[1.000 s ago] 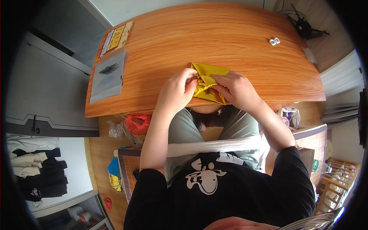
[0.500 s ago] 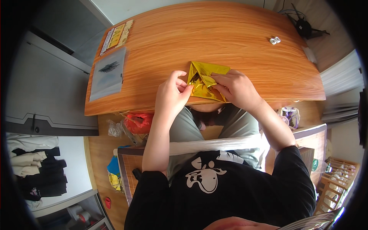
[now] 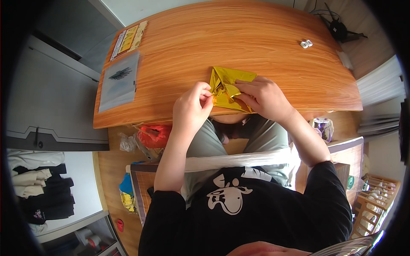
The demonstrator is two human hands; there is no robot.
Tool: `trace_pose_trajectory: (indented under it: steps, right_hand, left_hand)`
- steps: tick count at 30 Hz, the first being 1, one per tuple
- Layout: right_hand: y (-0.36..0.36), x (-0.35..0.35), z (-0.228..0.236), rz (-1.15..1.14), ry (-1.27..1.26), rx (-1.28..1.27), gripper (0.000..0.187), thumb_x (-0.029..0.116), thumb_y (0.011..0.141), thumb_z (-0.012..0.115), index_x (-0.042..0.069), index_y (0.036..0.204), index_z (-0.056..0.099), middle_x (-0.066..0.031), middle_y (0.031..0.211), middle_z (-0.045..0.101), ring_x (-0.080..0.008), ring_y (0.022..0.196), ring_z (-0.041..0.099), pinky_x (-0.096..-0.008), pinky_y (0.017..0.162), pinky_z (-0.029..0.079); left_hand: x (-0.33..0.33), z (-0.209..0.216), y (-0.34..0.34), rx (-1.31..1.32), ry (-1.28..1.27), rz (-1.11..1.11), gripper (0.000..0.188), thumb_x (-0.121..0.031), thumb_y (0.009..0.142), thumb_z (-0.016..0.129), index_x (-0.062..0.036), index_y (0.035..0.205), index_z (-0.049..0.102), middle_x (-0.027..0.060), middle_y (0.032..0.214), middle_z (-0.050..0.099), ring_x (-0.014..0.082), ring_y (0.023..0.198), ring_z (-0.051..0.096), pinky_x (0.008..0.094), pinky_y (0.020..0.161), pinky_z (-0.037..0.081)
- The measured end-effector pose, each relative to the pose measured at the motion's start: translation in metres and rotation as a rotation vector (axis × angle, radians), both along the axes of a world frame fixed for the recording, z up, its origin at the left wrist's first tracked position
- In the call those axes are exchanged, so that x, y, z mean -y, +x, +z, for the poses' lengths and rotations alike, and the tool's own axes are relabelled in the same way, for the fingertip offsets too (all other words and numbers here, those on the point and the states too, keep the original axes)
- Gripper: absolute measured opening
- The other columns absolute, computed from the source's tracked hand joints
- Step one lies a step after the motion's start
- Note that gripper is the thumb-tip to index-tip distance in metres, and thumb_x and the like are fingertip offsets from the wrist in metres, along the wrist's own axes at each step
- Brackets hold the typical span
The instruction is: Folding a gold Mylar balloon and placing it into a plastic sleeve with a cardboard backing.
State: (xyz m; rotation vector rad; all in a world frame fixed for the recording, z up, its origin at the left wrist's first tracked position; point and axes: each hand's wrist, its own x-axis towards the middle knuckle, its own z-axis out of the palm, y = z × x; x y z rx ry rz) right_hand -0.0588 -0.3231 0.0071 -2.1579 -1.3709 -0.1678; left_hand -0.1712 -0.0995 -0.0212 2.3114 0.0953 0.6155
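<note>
A shiny gold foil sheet [image 3: 237,77], partly folded with creased flaps, lies at the near edge of the wooden table [image 3: 192,42]. At the sheet's left side, my left hand [image 3: 194,102] is closed, thumb and forefinger pinching the foil's edge. From the right, my right hand [image 3: 265,99] grips a raised flap of the same foil between thumb and fingers. Both hands rest close to the tabletop, and the fingers cover part of the folds.
At the table's left end lie a translucent folder [image 3: 119,81] and a yellow patterned booklet [image 3: 129,39]. Two small white objects [image 3: 306,44] sit at the far right, near a black router-like device [image 3: 338,30]. Below the table's edge hangs or lies a red plastic bag [image 3: 153,135].
My left hand has drawn its fingers in more tightly at the foil's left edge. The right hand and the sheet have stayed almost where they were.
</note>
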Motion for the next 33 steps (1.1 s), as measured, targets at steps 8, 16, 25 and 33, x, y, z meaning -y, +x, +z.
trace_pose_trajectory:
  steps: [8,16,25,33]
  right_hand:
    - [0.013,-0.021,0.017,0.053,-0.213,-0.005,0.032,0.034,0.092,0.072,0.005,0.105,0.076,-0.0121,0.105,0.074,-0.0335,0.091,0.068,-0.0431,0.081,0.055]
    - [0.033,-0.051,-0.001,0.332,-0.080,0.411,0.041,0.023,0.090,0.071,0.017,0.131,0.066,-0.0041,0.134,0.064,-0.0260,0.122,0.060,-0.0414,0.100,0.048]
    - [0.031,-0.049,-0.007,0.373,-0.200,0.309,0.040,0.025,0.097,0.057,0.023,0.135,0.068,-0.0016,0.139,0.065,-0.0241,0.134,0.055,-0.0404,0.114,0.040]
    - [0.031,-0.047,-0.005,0.391,-0.192,0.356,0.037,0.022,0.093,0.060,0.020,0.128,0.072,-0.0024,0.136,0.067,-0.0243,0.132,0.056,-0.0413,0.112,0.043]
  left_hand:
    - [0.004,-0.004,-0.005,0.175,0.102,0.009,0.022,-0.005,0.085,0.079,-0.0089,0.102,0.066,0.0068,0.087,0.076,0.0242,0.078,0.074,0.0354,0.068,0.058]
    - [0.000,-0.014,-0.006,0.260,0.126,0.018,0.024,-0.010,0.084,0.082,-0.0078,0.103,0.067,0.0075,0.086,0.075,0.0246,0.076,0.073,0.0353,0.067,0.058]
    - [-0.021,-0.028,-0.035,0.328,0.519,-0.049,0.026,-0.027,0.082,0.084,-0.0150,0.105,0.077,0.0018,0.122,0.069,0.0249,0.109,0.067,0.0411,0.090,0.052]
    - [-0.021,-0.036,-0.041,0.313,0.558,-0.032,0.034,-0.028,0.084,0.081,-0.0160,0.115,0.076,0.0000,0.121,0.069,0.0247,0.112,0.064,0.0413,0.092,0.051]
